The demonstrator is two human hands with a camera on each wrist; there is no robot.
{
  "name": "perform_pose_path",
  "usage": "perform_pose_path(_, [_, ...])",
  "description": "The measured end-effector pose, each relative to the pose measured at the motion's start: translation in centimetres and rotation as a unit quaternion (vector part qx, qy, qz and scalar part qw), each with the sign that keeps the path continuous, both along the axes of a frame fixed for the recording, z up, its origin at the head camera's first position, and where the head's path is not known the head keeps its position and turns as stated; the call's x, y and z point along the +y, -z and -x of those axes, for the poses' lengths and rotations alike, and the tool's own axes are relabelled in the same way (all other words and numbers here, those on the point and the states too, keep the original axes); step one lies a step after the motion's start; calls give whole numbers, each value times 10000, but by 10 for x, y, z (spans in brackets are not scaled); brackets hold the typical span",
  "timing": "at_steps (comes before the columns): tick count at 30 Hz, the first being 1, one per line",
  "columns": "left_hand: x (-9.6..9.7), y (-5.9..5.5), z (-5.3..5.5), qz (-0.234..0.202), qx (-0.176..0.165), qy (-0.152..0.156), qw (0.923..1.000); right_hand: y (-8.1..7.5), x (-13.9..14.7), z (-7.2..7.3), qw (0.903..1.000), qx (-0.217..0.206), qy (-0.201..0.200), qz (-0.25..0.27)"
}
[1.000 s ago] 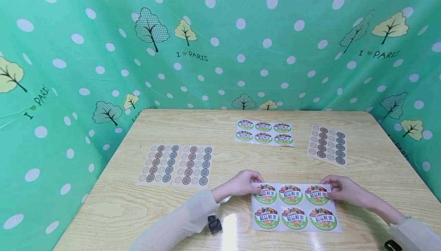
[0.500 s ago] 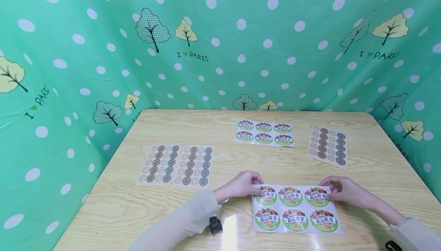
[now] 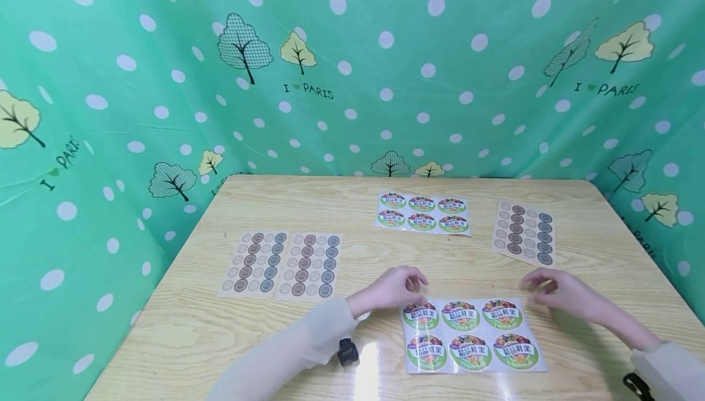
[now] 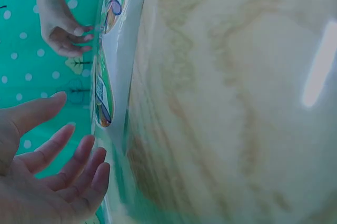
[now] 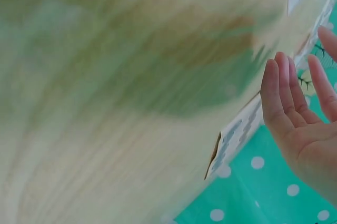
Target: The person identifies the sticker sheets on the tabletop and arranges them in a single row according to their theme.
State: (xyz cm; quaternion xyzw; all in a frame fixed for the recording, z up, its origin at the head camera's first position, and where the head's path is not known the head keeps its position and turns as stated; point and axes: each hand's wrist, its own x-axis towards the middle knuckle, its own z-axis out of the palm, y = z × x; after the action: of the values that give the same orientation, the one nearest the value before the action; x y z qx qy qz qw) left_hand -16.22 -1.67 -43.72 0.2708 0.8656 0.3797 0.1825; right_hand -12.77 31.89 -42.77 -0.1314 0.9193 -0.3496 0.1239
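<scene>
A sheet of round fruit stickers [image 3: 472, 335], white with green and red "Fresh fruit" labels, lies on the table near the front. My left hand [image 3: 392, 288] is over its far left corner, fingers loosely bent; whether the fingertips touch it cannot be told from the head view. In the left wrist view that hand [image 4: 52, 176] has its thumb and fingers spread with nothing between them, beside the sheet's edge [image 4: 121, 50]. Off the far right corner, my right hand [image 3: 567, 294] hovers apart from the sheet. Its fingers [image 5: 284, 97] extend loosely and hold nothing in the right wrist view.
Behind lies a second fruit sticker sheet [image 3: 422, 211]. To its right is a tan sheet of small round stickers [image 3: 523, 232]. Two similar tan sheets [image 3: 252, 264] lie side by side at the left. A green dotted cloth [image 3: 352, 82] stands behind the wooden table [image 3: 182, 321].
Both hands have let go of the fruit sticker sheet's far corners. The right hand has moved up and away, the left slightly up. The sheet has shifted slightly toward the front edge.
</scene>
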Motion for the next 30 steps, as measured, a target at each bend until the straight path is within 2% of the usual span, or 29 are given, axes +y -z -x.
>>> perform_pose_path(11, [23,-12,17,161,51,287,9994,-6,14,18,9999,-46,26,-122])
perform_pose_path(24, [55,-18,39,299,87,368,9988,-7,34,43,9981,288,168,-514])
perform_pose_path(30, [70,-21,47,328,19,326,9989,-10,43,51,9986,271,150,-434])
